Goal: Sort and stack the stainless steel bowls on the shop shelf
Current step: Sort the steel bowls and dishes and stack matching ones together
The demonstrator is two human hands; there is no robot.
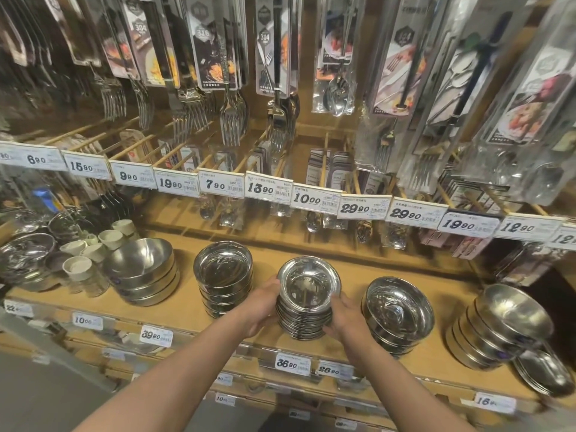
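Gripping the stack of small steel bowls [307, 302] at centre frame, the left hand [260, 307] and right hand [344, 319] curl their fingers [332, 330] against opposite sides, above the shelf [187, 307].

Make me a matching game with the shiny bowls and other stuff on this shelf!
Things:
1. dish stack
2. white cups
3. forks
4. 36.90 tag

Places:
A. hanging above the price tags
B. between the two hands
C. on the shelf's front edge
D. far left of the shelf

Pairs: 1-B, 2-D, 3-A, 4-C
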